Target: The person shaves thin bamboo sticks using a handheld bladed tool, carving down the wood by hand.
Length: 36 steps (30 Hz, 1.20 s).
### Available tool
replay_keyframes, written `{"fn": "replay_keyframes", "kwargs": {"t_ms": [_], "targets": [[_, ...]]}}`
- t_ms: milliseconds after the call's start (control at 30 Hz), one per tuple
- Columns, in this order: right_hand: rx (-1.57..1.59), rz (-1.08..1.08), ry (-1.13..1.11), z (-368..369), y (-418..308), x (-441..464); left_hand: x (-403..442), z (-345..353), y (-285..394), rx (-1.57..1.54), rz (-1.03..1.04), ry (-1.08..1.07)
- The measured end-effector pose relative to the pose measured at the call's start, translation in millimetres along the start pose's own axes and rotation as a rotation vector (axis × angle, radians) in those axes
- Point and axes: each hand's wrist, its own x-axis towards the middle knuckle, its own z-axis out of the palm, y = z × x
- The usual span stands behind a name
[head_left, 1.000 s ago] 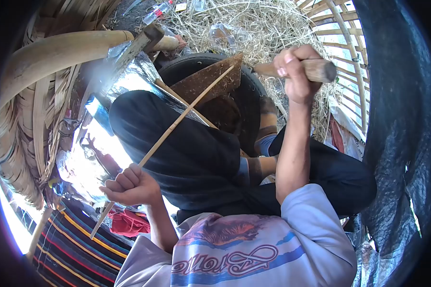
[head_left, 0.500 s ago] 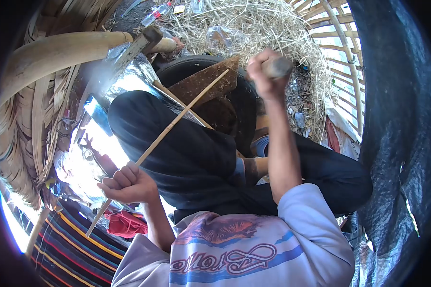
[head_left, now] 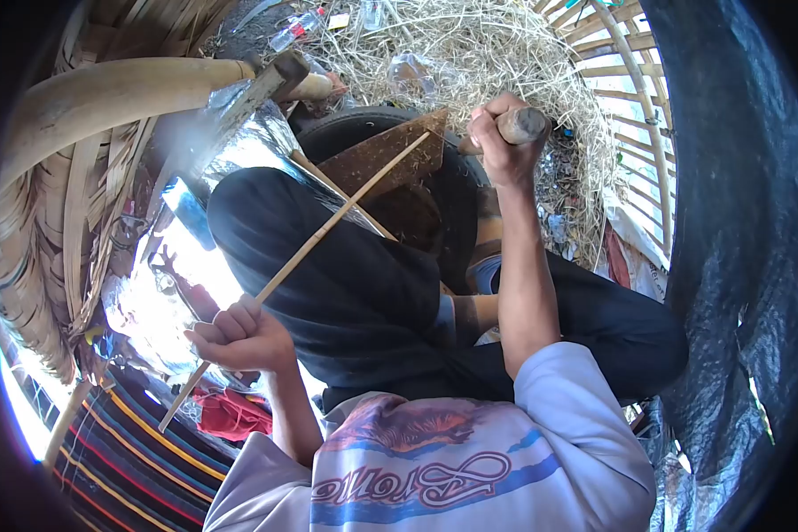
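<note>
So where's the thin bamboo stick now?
In the head view, the thin bamboo stick runs through the left hand, slanting across the dark trouser leg, its far end overlapping the brown triangular slab.

Head-worn camera, one view. Station: above the person, close to the body. Facing: forward and steeply down. Coverage: very wide, with a dark, rounded border at the corners. Nearest, lower edge: printed shirt (head_left: 452,461). Middle range: dark trousers (head_left: 328,257) and both hands (head_left: 503,152), at arm's reach. Farther, upper edge: straw (head_left: 496,44). Left margin: woven panel (head_left: 37,239). Right margin: dark sheeting (head_left: 727,204).
</note>
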Motion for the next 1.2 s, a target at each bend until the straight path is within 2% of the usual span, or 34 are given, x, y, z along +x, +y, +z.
{"fn": "replay_keyframes", "kwargs": {"t_ms": [33, 67, 100, 167, 233, 300, 333, 367, 433, 500, 600, 633, 700, 733, 767, 867, 933, 1033, 1167, 1200], "targets": [[-0.002, 0.025, -0.002, -3, 1, 3, 1, 1, -2, 0.0, 0.009, 0.004], [0.129, -0.06, 0.017, -6, 4, 4, 1, 1, -4, 0.002, 0.013, 0.012], [0.22, -0.001, 0.084, -4, -16, 6, 1, 1, -5, 0.003, 0.018, 0.016], [0.465, -0.012, 0.067, -8, -36, 17, 0, -2, -4, -0.001, -0.002, 0.022], [0.449, 0.014, 0.056, -13, -25, 14, 1, -1, -3, 0.008, -0.002, 0.006], [-0.062, -0.058, 0.049, -5, 7, 8, 2, 4, -5, -0.007, -0.005, -0.019], [0.092, 0.021, 0.077, -6, 4, 7, 2, 5, -5, 0.0, -0.003, -0.013], [0.101, 0.012, 0.073, -5, 5, 13, 3, 5, -5, 0.014, 0.008, -0.005], [0.252, 0.132, 0.118, -7, -2, 9, 2, 0, -1, 0.032, 0.01, 0.008], [0.221, 0.09, 0.103, -14, -3, 10, 2, 4, -6, 0.019, 0.011, 0.02], [0.444, -0.06, 0.091, -23, -17, 23, 0, 5, -3, 0.043, 0.017, 0.072], [0.508, -0.014, 0.094, -25, -24, 25, 1, 3, -3, 0.035, 0.005, 0.085], [0.422, 0.011, 0.126, -20, -16, 20, 3, 4, -5, 0.013, -0.015, 0.095], [0.219, 0.052, 0.125, -11, 0, 12, 4, 5, -6, 0.034, -0.002, 0.062], [0.323, 0.043, 0.1, -11, 12, 9, 4, 6, -5, 0.059, 0.015, 0.029], [0.274, 0.064, 0.121, -13, 10, 5, 4, 0, -4, 0.033, -0.012, 0.027], [0.335, -0.077, 0.073, -16, 1, 14, 3, 5, -6, 0.032, -0.008, 0.034], [0.527, -0.04, 0.087, -28, -20, 27, 3, 2, -4, 0.064, -0.001, 0.071], [0.359, 0.054, 0.161, -13, 16, 7, 3, 11, -6, 0.101, -0.001, 0.158], [0.45, 0.084, 0.205, -12, 11, 9, 3, 13, -7, 0.096, 0.004, 0.157]]}}
